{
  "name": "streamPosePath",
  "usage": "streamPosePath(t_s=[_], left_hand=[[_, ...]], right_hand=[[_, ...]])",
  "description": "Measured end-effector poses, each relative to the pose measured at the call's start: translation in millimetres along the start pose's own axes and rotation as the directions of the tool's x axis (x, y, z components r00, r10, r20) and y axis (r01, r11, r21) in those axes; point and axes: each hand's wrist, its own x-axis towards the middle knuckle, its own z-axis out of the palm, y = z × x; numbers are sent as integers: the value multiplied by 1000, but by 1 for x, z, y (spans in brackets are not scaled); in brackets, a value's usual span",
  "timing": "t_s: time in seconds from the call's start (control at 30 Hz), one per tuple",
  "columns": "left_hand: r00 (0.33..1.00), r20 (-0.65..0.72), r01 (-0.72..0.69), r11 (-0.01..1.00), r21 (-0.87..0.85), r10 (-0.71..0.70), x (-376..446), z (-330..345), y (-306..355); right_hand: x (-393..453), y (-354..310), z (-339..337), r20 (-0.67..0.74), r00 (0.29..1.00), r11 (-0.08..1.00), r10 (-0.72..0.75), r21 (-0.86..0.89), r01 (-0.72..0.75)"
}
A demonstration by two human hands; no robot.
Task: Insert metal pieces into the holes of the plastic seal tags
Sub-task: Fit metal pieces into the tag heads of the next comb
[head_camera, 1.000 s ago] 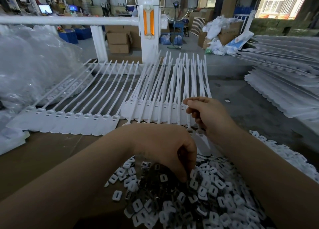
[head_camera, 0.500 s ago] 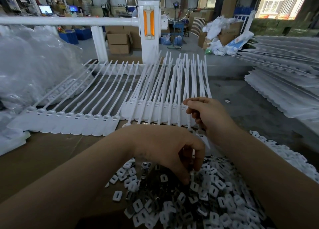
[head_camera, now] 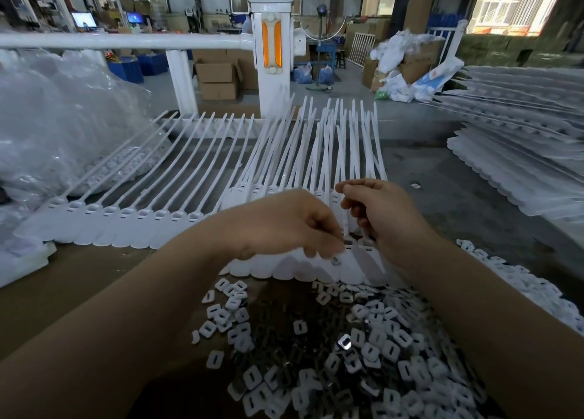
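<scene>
Since half a second ago your left hand [head_camera: 284,226] has lifted out of the pile of loose pieces [head_camera: 363,355] and come up to the near row of seal tags [head_camera: 303,267], carrying one small metal piece [head_camera: 335,261] at its fingertips; your right hand [head_camera: 376,216] has barely shifted. Left grip: narrow, a fingertip pinch on the metal piece, which sits just above the flat head of a tag near the right end of the row. Right grip: fingers curled over the tag straps [head_camera: 363,153], apparently steadying one, though what they actually close on is hidden behind the knuckles, so you cannot tell for certain. Handling judgement: the metal piece looks thin, light and shiny, so likely slick and easy to flip or drop; hold it by its edges and keep the pinch tight but small, so the fingertips do not cover the hole. The tags look like light, flexible moulded plastic; the long straps will bend and spring, and the heads will slide on the tabletop [head_camera: 79,292] if pushed. Take hold of the tag at its stiff head beside the hole, not along the strap. A second row of tags [head_camera: 126,219] lies to the left, and the pile of loose pieces lies close in front of you.
</scene>
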Motion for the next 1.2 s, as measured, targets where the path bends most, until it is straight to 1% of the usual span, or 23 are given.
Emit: streamPosePath(t_s=[0.07, 0.1, 0.2, 0.3, 0.37, 0.47, 0.6, 0.8, 1.0, 1.2], left_hand=[[981, -152, 102, 990, -97, -116, 2, -5, -11], [964, -203, 147, 980, -136, -173, 3, -6, -15], [912, -295, 237, 952, -192, -286, 10, 0, -23], [880, -352, 272, 945, -179, -320, 17, 10, -22], [876, -357, 277, 944, -182, -326, 21, 16, -20], [861, -370, 324, 937, -129, -349, 25, 23, -19], [844, -375, 368, 922, -117, -384, 28, 24, -20], [842, -352, 394, 912, -116, -409, 33, 21, -24], [826, -347, 432, 894, -119, -445, 38, 20, -25], [831, -338, 445, 893, -71, -441, 39, 21, -23]], right_hand=[[0, 0, 0, -6, 1000, 1000, -1, 4, 1], [1, 0, 1, -8, 1000, 1000, -2, 7, 3], [1, 0, 2, -6, 1000, 1000, -4, 15, 5], [0, 0, 2, -10, 1000, 1000, -10, 5, 10], [0, 0, 3, -12, 1000, 1000, -12, -2, 12], [-1, -1, 3, -14, 1000, 1000, -16, -8, 16], [-2, -2, 3, -8, 1000, 1000, -20, -4, 20], [-3, -2, 3, -11, 1000, 1000, -20, -11, 20], [-3, -2, 3, -15, 1000, 1000, -17, -18, 17], [-3, -2, 4, -15, 1000, 1000, -15, -18, 14]])
